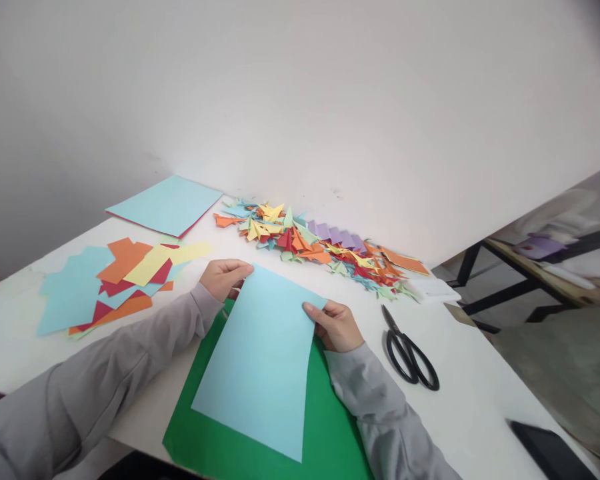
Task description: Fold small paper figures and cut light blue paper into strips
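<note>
A light blue sheet of paper (260, 360) is held between my two hands, above a green mat (190, 433) at the table's near edge. My left hand (226, 279) pinches its far left corner between thumb and fingers. On the far right corner, my right hand (336, 325) grips with the thumb on top and the fingers underneath. The sheet looks flat, with no folds showing. To the right of my right hand lie black-handled scissors (409, 357), their blades pointing away from me.
Coloured paper scraps (125, 280) lie at left, with a stack of blue and red sheets (170, 203) behind them. Many small folded paper pieces (300, 243) line the wall. A dark flat device (550, 450) sits near right; a shelf (535, 273) stands beyond the table.
</note>
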`<state>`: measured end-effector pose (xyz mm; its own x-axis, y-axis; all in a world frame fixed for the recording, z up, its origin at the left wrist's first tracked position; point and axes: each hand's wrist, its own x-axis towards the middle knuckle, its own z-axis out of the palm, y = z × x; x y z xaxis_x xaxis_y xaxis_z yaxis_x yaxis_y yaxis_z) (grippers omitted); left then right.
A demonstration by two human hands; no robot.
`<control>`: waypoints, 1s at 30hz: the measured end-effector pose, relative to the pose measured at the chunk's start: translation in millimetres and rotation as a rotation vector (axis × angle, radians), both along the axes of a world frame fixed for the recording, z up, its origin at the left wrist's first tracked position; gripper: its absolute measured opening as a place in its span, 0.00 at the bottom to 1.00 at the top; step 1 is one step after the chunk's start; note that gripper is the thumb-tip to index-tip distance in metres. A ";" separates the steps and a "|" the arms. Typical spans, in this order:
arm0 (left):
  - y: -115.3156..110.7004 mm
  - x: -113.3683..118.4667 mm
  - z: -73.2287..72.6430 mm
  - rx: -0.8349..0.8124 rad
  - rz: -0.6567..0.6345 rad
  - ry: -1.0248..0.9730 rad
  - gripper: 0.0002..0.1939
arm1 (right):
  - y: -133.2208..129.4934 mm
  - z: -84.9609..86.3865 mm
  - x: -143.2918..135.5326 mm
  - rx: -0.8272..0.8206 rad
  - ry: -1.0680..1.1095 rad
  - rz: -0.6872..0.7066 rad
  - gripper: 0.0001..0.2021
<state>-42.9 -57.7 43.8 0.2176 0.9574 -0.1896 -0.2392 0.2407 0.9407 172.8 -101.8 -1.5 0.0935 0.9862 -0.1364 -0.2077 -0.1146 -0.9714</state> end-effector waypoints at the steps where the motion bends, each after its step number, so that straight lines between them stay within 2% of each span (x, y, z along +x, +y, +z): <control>1: -0.3 0.2 0.1 -0.013 -0.032 -0.004 0.17 | -0.2 1.1 -0.2 -0.009 0.017 -0.010 0.11; 6: -6.2 3.5 -9.9 0.044 -0.268 0.098 0.16 | 1.7 7.7 0.9 -0.006 0.103 -0.129 0.10; 9: -9.1 5.8 -16.6 0.007 -0.343 0.111 0.17 | 3.3 7.4 0.7 0.009 0.130 -0.155 0.11; 12: -6.2 5.7 -17.2 0.009 -0.244 0.092 0.18 | 2.8 3.4 -2.1 0.011 0.115 -0.076 0.14; 15: 1.2 4.1 -17.1 0.104 -0.070 0.112 0.18 | 0.7 0.3 -4.9 0.064 -0.059 0.012 0.14; 17: 5.8 3.6 -19.6 0.180 -0.023 0.158 0.19 | -1.0 1.3 -4.8 0.195 -0.272 -0.093 0.12; 20: 8.5 3.3 -24.2 0.301 0.047 0.236 0.18 | -4.1 7.3 -0.9 0.554 -0.630 -0.471 0.09; 21: 7.8 2.8 -24.6 0.372 0.113 0.282 0.17 | -5.4 10.0 0.8 0.680 -0.743 -0.584 0.10; 23: 3.9 0.7 -22.5 0.620 0.307 0.411 0.13 | -8.5 15.6 3.4 0.874 -0.989 -0.700 0.13; 25: -2.5 -2.0 -17.4 1.000 0.492 0.564 0.11 | -12.1 20.6 3.2 0.977 -1.267 -0.696 0.15; 26: -6.1 -3.0 -14.7 1.195 0.532 0.635 0.12 | -14.0 22.8 1.5 1.007 -1.398 -0.675 0.16; 28: -13.0 -2.8 -10.9 1.501 0.505 0.780 0.14 | -18.1 26.1 -4.8 1.051 -1.599 -0.609 0.14; 30: -18.1 0.7 -10.6 1.688 0.414 0.882 0.14 | -22.3 27.7 -14.0 1.095 -1.666 -0.522 0.13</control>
